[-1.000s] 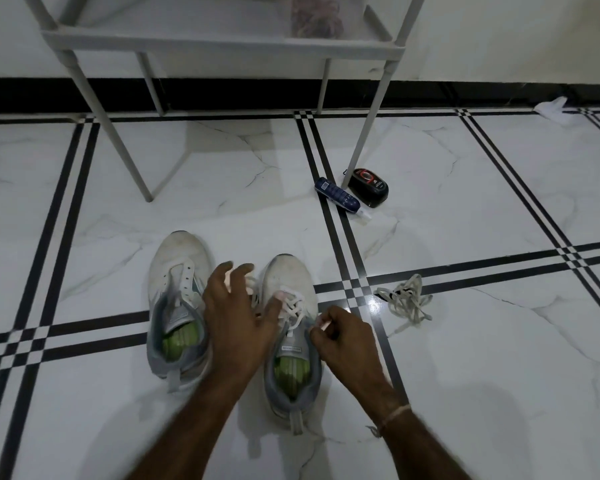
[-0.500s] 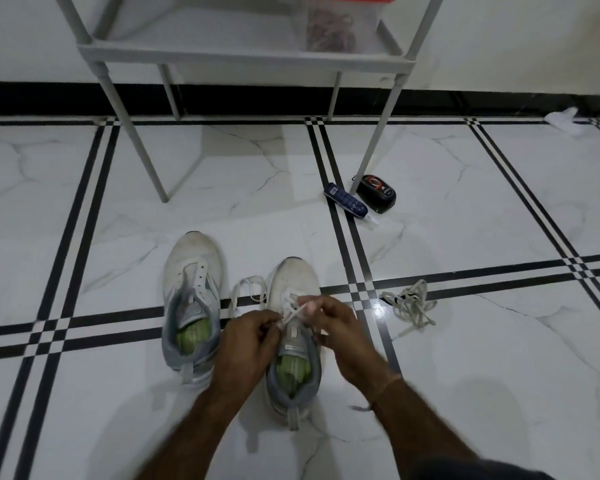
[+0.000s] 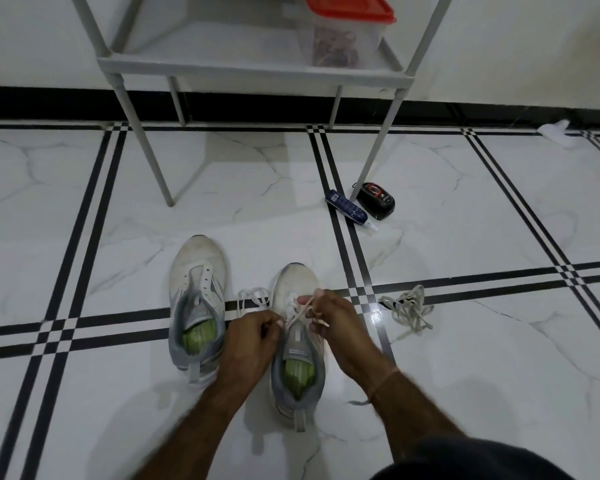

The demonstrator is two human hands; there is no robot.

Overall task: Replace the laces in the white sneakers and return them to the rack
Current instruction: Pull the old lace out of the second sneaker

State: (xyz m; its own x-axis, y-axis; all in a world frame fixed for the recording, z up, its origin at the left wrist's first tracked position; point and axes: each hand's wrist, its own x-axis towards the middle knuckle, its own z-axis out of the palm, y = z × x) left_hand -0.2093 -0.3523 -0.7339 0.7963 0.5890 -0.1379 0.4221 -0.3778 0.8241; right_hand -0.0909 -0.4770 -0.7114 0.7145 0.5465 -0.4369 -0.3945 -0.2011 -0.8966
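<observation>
Curled fingers of the left hand [image 3: 253, 337], at 8 o'clock, and right hand [image 3: 333, 317], at 3 o'clock, pinch the flat white lace [image 3: 294, 318] over the tongue of the worn white mesh sneaker [image 3: 295, 282].

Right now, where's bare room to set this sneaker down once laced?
The floor is bare left of the unlaced sneaker and right of the old laces. The rack shelf is bare left of the red-lidded box. Crowded: beside the other sneaker, where a loose lace lies, and by the rack leg near the tube and tin.
</observation>
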